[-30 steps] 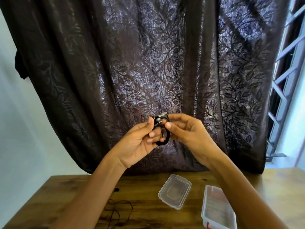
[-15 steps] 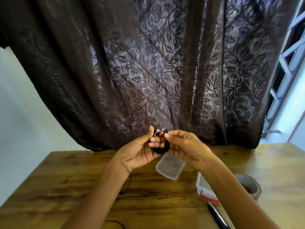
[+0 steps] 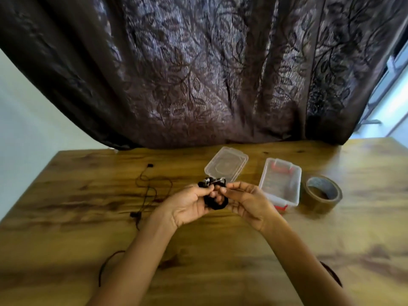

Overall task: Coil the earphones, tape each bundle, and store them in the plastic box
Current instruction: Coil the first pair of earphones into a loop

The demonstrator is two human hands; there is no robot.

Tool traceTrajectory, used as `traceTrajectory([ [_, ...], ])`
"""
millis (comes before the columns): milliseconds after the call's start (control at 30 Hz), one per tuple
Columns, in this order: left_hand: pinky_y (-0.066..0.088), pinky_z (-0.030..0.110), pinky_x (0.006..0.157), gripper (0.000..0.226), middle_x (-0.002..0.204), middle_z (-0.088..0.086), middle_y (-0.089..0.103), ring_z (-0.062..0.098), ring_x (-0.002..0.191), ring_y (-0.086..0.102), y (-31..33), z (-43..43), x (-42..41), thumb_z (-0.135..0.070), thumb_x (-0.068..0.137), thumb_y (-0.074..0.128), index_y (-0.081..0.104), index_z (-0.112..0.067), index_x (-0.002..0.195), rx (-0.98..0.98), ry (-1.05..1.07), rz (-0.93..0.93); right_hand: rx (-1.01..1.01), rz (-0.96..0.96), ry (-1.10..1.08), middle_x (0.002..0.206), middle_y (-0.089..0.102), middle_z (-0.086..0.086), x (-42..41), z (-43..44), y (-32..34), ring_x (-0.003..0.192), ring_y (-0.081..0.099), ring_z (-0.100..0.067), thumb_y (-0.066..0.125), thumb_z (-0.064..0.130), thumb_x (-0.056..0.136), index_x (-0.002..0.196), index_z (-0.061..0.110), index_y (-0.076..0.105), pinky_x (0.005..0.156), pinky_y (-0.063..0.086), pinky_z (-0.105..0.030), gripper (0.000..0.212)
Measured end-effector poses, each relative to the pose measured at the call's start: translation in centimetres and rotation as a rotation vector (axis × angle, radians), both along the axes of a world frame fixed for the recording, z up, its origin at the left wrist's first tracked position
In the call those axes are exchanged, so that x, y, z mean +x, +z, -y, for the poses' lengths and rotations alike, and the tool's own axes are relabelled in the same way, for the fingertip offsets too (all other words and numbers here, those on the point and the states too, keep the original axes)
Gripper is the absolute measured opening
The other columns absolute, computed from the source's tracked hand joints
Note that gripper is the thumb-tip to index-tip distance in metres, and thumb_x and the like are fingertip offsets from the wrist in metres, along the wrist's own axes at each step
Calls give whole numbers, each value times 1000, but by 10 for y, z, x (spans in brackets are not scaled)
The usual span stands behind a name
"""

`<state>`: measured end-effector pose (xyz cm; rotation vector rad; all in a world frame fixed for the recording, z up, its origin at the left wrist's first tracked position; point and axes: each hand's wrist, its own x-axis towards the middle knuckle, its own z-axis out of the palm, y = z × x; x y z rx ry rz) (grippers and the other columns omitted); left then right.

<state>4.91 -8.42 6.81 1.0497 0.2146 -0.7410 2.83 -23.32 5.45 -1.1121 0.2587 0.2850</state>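
Observation:
A coiled black earphone bundle (image 3: 215,203) with its earbuds on top is held above the middle of the wooden table (image 3: 220,250). My left hand (image 3: 187,203) pinches it from the left and my right hand (image 3: 248,200) pinches it from the right. A second black earphone (image 3: 145,191) lies loose and uncoiled on the table to the left. The clear plastic box (image 3: 280,182) with red clips stands open just right of my hands. Its clear lid (image 3: 226,165) lies behind them. A brown tape roll (image 3: 323,194) sits right of the box.
A dark patterned curtain (image 3: 209,74) hangs behind the table's far edge. A thin black cable (image 3: 106,265) runs along the table near my left forearm. A window frame shows at the far right.
The view has tilted down, so the table, box, lid and tape now show fully. My hands with the coiled bundle have come lower, over the table. Both hands keep their hold.

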Motion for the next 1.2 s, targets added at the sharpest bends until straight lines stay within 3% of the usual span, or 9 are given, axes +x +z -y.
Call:
traceTrajectory([
  [67, 52, 22, 62, 17, 67, 0, 60, 13, 72, 60, -14, 3, -6, -5, 94, 43, 58, -9, 90, 139, 15, 82, -49, 23, -11, 61, 70, -1, -4, 2, -7, 57, 67, -10, 63, -5, 78, 79, 7, 59, 49, 52, -21, 12],
  [167, 44, 17, 54, 17, 77, 1, 65, 11, 74, 57, -32, 4, -14, -5, 94, 45, 60, -11, 92, 199, -7, 102, -149, 39, -23, 55, 67, 3, -11, 4, -19, 50, 63, -5, 64, -6, 79, 77, 5, 59, 44, 48, -16, 12],
  [367, 44, 23, 62, 24, 98, 5, 60, 15, 83, 56, -73, 11, -22, -10, 93, 51, 53, -5, 117, 662, -39, 192, -312, -46, -56, 66, 67, -5, -26, 1, -56, 59, 65, -13, 69, -2, 76, 76, 5, 61, 50, 52, -20, 11],
  [500, 47, 34, 80, 30, 113, 5, 54, 18, 92, 53, -97, 12, -32, -23, 94, 49, 43, -10, 121, 956, -133, 234, -415, -121, -69, 73, 66, -9, -34, -4, -81, 69, 66, -19, 72, 0, 75, 75, 6, 61, 55, 55, -23, 12],
  [600, 42, 30, 76, 32, 120, 7, 51, 19, 96, 50, -101, 15, -37, -24, 95, 47, 40, -10, 124, 1086, -176, 294, -478, -126, -68, 80, 69, -11, -38, -7, -96, 77, 69, -19, 73, 2, 74, 75, 9, 61, 63, 57, -28, 13],
  [700, 43, 30, 77, 29, 118, 9, 54, 23, 101, 54, -104, 17, -35, -23, 94, 49, 47, -8, 119, 1195, -196, 371, -520, -119, -99, 80, 70, -9, -39, -9, -102, 76, 69, -15, 74, 3, 73, 74, 10, 62, 59, 56, -23, 14],
  [900, 45, 33, 90, 39, 127, 10, 42, 26, 110, 51, -110, 15, -37, -27, 90, 58, 51, -10, 124, 1272, -122, 424, -775, -44, -117, 84, 70, -1, -42, -13, -107, 76, 65, -6, 74, 15, 74, 85, 10, 71, 61, 55, -17, 13],
  [1033, 46, 34, 89, 37, 123, 9, 47, 24, 110, 51, -113, 13, -38, -23, 85, 64, 52, -13, 118, 1201, -25, 410, -982, -32, -128, 81, 69, 7, -44, -16, -106, 75, 62, -4, 74, 25, 76, 88, 18, 72, 64, 49, -18, 14],
  [1200, 44, 29, 86, 42, 123, 8, 46, 20, 111, 50, -111, 5, -40, -31, 84, 64, 51, -12, 119, 1180, 72, 487, -964, -22, -113, 86, 69, 5, -43, -13, -105, 77, 59, -1, 73, 25, 76, 95, 15, 71, 60, 41, -8, 21],
])
